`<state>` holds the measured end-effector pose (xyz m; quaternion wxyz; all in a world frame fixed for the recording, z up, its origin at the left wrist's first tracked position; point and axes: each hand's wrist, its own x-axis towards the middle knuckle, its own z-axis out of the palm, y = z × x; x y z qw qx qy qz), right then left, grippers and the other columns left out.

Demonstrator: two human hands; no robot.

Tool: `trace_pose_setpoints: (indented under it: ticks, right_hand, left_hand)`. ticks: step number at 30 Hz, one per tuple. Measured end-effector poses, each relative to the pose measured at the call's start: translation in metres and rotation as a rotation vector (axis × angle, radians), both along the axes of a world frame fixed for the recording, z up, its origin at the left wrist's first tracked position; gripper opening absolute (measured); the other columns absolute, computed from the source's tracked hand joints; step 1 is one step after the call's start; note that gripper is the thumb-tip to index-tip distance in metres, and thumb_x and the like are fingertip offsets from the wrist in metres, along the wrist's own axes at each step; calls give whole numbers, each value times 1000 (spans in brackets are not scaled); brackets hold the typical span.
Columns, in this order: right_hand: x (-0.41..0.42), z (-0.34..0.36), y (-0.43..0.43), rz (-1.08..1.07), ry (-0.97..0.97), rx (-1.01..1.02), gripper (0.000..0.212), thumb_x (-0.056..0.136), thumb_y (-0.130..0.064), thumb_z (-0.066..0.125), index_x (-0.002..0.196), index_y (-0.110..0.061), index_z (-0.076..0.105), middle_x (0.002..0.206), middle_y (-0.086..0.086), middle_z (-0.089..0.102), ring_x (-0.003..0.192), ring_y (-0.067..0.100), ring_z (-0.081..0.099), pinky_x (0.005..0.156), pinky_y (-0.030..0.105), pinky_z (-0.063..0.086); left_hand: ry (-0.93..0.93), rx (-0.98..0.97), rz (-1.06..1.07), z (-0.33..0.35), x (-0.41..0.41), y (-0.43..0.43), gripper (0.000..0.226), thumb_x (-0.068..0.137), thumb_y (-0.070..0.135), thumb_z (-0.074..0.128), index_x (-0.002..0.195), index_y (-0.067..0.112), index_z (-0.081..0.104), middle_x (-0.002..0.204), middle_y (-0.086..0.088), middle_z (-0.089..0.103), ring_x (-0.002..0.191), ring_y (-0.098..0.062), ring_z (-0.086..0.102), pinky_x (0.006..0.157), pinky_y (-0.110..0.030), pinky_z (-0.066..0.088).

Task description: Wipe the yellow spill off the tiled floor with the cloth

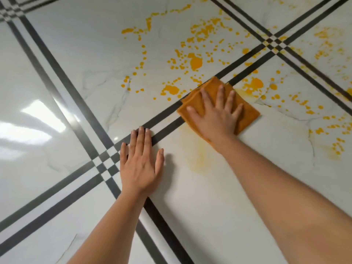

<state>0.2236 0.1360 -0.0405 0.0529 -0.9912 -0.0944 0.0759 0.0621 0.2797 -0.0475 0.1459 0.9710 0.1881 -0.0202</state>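
Right hand [215, 115] flat, fingers spread, palm pressed down on a folded orange cloth [247, 115]; not gripping, just bearing on it. Left hand [141, 162] also flat and open, fingers close together, planted on bare tile near a crossing of dark stripes [105, 163].

Tiled floor [57, 88]: glossy white marble-look tiles with grey veining, bordered by paired dark stripes that form small checker crossings. Window glare on the left tiles. Floor fills the whole view; no wall or floor edge visible, open tile on all sides of both hands.

Yellow spill [194, 61]: scattered blobs and droplets spread across the tiles beyond the cloth and off to the right, thickest just past the fingertips. Cloth lies across a stripe pair at the near edge of the splatter. Faint yellow smear [198, 159] on the tile beneath the right forearm, between the two hands.
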Motion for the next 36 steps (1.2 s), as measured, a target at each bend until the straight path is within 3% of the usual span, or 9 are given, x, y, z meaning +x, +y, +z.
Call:
trace_pose_setpoints:
  ticks: [5, 10, 14, 18, 20, 23, 28, 33, 36]
  right_hand:
    - [-75, -8, -23, 496, -49, 6, 70, 76, -78, 21, 141, -52, 20, 158, 0, 10, 145, 30, 6, 110, 59, 10]
    - [-31, -2, 12, 61, -6, -7, 74, 79, -78, 15, 145, -47, 8, 159, 3, -3, 144, 33, -7, 110, 61, -1]
    - [-69, -9, -16, 570, -27, -21, 71, 76, -77, 17, 142, -52, 10, 159, -1, 6, 145, 29, 3, 111, 59, 8]
    - [-12, -1, -11, -29, 9, -18, 74, 80, -78, 11, 146, -46, 6, 159, 2, 0, 145, 30, -4, 111, 59, 2]
    - [-41, -6, -1, 81, -54, 35, 72, 82, -75, 16, 147, -44, 11, 159, 4, 5, 145, 33, 0, 110, 61, 3]
    - [-75, -8, -40, 542, -27, -6, 69, 79, -75, 21, 143, -51, 11, 158, -2, 10, 145, 29, 6, 111, 60, 10]
    - [-27, -3, -36, -98, -16, 9, 70, 84, -74, 18, 146, -44, 11, 159, 2, 3, 145, 30, -2, 112, 59, 4]
    - [-66, -4, -53, 467, 0, -14, 70, 78, -76, 18, 143, -51, 14, 159, -1, 8, 145, 28, 4, 111, 60, 10]
    - [-26, -1, -43, -66, 16, 11, 69, 83, -74, 20, 146, -46, 12, 159, 0, 2, 145, 29, -3, 112, 58, 2]
  left_hand:
    - [-18, -9, -12, 0, -9, -1, 74, 87, 57, 3, 148, 17, 10, 152, 6, -4, 140, -8, -9, 113, -32, -11]
    - [-28, -7, 25, -2, -8, -5, 74, 87, 58, 3, 148, 16, 12, 153, 5, 0, 140, -9, -8, 114, -36, -6]
    - [-25, 8, -22, -4, -11, -4, 74, 91, 58, 4, 147, 13, 20, 153, 0, 9, 142, -16, 2, 113, -38, -2]
    - [-27, -13, -9, 0, -12, -13, 74, 89, 59, -1, 147, 16, 15, 153, 3, 6, 143, -17, 1, 113, -39, -1]
    - [-8, -30, -11, -1, -9, -14, 75, 87, 60, -4, 148, 18, 7, 154, 5, 0, 142, -14, -6, 114, -38, -6]
    - [-15, -19, -61, -1, -5, -15, 74, 87, 61, -4, 146, 17, 4, 151, 4, -4, 141, -14, -7, 113, -37, -7]
    - [15, -18, -64, 0, -7, -27, 79, 82, 63, -13, 147, 19, 1, 151, 7, -12, 140, -11, -17, 113, -36, -13]
    - [16, -13, -93, -1, -7, -27, 76, 84, 62, -9, 146, 18, 0, 152, 5, -9, 141, -13, -14, 113, -35, -12]
    - [25, -11, -73, 0, -8, -30, 72, 84, 60, -6, 144, 21, -7, 153, 5, -11, 141, -11, -17, 114, -35, -12]
